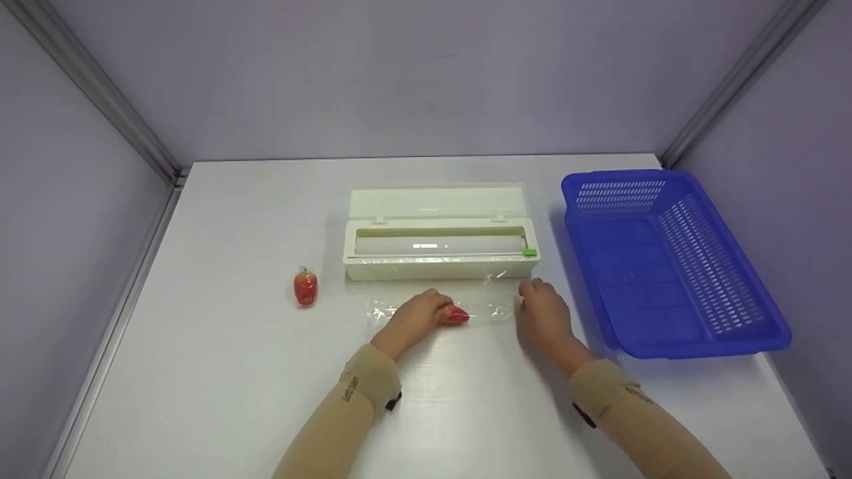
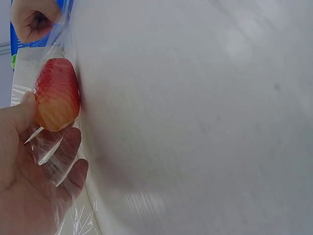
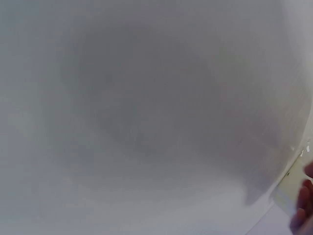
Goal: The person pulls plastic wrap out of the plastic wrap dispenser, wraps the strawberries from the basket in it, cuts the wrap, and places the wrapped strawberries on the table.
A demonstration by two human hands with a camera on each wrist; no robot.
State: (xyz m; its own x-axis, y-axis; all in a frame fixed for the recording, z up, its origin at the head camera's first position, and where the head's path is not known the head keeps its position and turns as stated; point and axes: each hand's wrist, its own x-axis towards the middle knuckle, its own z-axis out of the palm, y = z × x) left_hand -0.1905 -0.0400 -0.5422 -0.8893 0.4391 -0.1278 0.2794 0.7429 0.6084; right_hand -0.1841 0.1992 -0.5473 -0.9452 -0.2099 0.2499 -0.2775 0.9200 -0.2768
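Observation:
My left hand grips a red and yellow fruit in front of the cling film dispenser. In the left wrist view the thumb and a finger hold the fruit, with clear film over the palm and other fingers. Cling film stretches out on both sides of the fruit. At its right end my right hand has its fingers curled on the film. Only some fingertips show at the edge of the right wrist view.
A second red and yellow fruit with a shiny surface lies on the white table at left. The dispenser's lid is raised, showing the roll and a green slider. A blue plastic basket stands at right.

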